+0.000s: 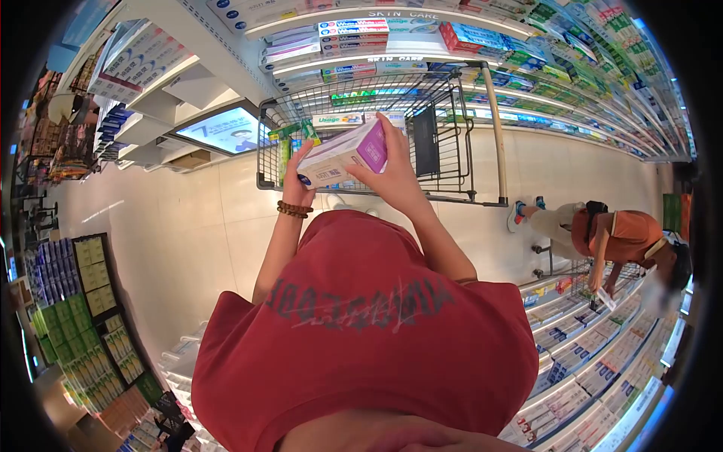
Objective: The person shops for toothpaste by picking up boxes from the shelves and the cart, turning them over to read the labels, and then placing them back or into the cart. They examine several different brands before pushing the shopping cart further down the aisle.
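A white and purple box [343, 154] is held between my two hands over the wire shopping cart [452, 143]. My left hand [298, 175], with brown beads round its wrist, is closed on the box's left end. Round the right, purple end, my right hand [393, 167] has its thumb on the near face and its fingers at the far edge. Inside the cart, beyond the held box, lie a white box marked "Usage" [337, 120] and green packages [285, 151]. The held box hides part of the cart's contents.
Shelves of boxed goods [354, 38] run along the far side, with a lit screen [222, 129] at their left. Another person [621, 237] in orange stands at the right with a second cart. More stocked shelves [587, 369] are at lower right, and stacked boxes [71, 324] at lower left.
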The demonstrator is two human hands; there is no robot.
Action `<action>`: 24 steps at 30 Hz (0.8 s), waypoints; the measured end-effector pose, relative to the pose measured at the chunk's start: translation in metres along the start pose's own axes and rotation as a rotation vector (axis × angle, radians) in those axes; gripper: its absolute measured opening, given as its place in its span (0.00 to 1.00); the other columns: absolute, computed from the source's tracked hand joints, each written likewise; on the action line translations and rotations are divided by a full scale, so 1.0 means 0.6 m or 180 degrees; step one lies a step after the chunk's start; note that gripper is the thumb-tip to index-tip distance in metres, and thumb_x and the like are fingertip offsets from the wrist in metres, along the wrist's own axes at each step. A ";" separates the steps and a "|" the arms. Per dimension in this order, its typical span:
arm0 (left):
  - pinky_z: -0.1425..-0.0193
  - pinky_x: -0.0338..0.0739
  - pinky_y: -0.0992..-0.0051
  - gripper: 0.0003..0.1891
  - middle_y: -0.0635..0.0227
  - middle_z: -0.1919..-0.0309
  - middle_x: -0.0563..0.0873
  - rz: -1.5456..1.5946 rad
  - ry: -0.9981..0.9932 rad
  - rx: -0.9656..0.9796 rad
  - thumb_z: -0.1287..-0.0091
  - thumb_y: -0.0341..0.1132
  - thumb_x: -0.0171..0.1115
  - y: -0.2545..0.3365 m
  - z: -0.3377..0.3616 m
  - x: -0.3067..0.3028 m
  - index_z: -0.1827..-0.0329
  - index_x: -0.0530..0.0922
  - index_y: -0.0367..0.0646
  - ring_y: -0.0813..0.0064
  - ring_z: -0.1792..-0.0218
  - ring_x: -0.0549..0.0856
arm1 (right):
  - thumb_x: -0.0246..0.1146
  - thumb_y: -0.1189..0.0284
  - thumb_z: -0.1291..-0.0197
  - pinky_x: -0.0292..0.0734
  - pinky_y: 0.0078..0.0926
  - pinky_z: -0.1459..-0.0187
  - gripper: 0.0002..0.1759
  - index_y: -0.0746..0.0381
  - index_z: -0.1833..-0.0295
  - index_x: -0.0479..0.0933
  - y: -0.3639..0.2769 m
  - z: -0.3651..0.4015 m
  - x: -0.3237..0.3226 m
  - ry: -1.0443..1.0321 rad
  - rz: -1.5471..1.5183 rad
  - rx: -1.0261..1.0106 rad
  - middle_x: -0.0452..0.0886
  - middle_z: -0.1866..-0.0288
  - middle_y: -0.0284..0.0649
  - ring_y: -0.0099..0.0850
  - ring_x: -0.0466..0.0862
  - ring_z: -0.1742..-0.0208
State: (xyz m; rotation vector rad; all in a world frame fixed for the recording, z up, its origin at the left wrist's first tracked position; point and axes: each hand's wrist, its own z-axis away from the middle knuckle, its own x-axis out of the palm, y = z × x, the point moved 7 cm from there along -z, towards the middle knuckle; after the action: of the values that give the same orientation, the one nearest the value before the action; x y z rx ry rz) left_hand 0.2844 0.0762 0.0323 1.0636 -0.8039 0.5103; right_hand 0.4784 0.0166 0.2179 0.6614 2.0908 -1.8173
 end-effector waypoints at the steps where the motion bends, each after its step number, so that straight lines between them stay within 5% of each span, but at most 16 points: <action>1: 0.35 0.76 0.65 0.25 0.61 0.37 0.81 -0.0098 0.0005 0.0050 0.22 0.48 0.51 0.005 -0.003 -0.005 0.31 0.75 0.41 0.66 0.38 0.80 | 0.77 0.57 0.48 0.64 0.45 0.29 0.58 0.64 0.20 0.51 0.007 -0.001 -0.001 -0.0096 -0.0027 0.0046 0.65 0.31 0.57 0.50 0.65 0.29; 5: 0.45 0.79 0.71 0.20 0.60 0.49 0.86 -0.0486 0.0507 0.0154 0.26 0.41 0.58 0.013 0.014 -0.032 0.41 0.80 0.34 0.70 0.49 0.85 | 0.74 0.53 0.43 0.59 0.44 0.25 0.61 0.69 0.18 0.44 0.107 -0.006 0.017 -0.0581 -0.0399 0.0382 0.60 0.25 0.61 0.53 0.61 0.24; 10: 0.51 0.79 0.74 0.16 0.63 0.57 0.89 -0.1305 0.1205 0.0344 0.30 0.40 0.61 0.023 0.030 -0.049 0.52 0.86 0.35 0.75 0.56 0.86 | 0.71 0.62 0.41 0.53 0.31 0.23 0.56 0.65 0.16 0.45 0.196 -0.017 0.053 -0.0957 -0.1742 0.1454 0.62 0.21 0.52 0.37 0.63 0.21; 19: 0.55 0.77 0.79 0.12 0.69 0.61 0.90 -0.2661 0.1325 0.1124 0.32 0.37 0.67 0.106 0.013 -0.025 0.53 0.88 0.40 0.82 0.61 0.84 | 0.75 0.61 0.42 0.63 0.36 0.27 0.53 0.57 0.18 0.51 0.222 -0.065 0.091 -0.1337 -0.1420 0.1041 0.68 0.25 0.49 0.39 0.70 0.27; 24: 0.40 0.76 0.67 0.12 0.58 0.52 0.86 -0.3704 0.0844 0.2425 0.42 0.32 0.73 0.180 -0.008 0.034 0.55 0.88 0.42 0.61 0.44 0.82 | 0.81 0.56 0.59 0.61 0.45 0.25 0.61 0.60 0.21 0.57 0.179 -0.137 0.089 -0.1562 0.0369 -0.0167 0.67 0.26 0.53 0.49 0.67 0.24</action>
State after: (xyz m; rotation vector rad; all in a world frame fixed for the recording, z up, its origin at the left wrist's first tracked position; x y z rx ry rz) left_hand 0.2214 0.1253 0.1081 1.8833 0.3620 -0.0884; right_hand 0.4948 0.1158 0.1126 0.2760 1.7291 -1.6488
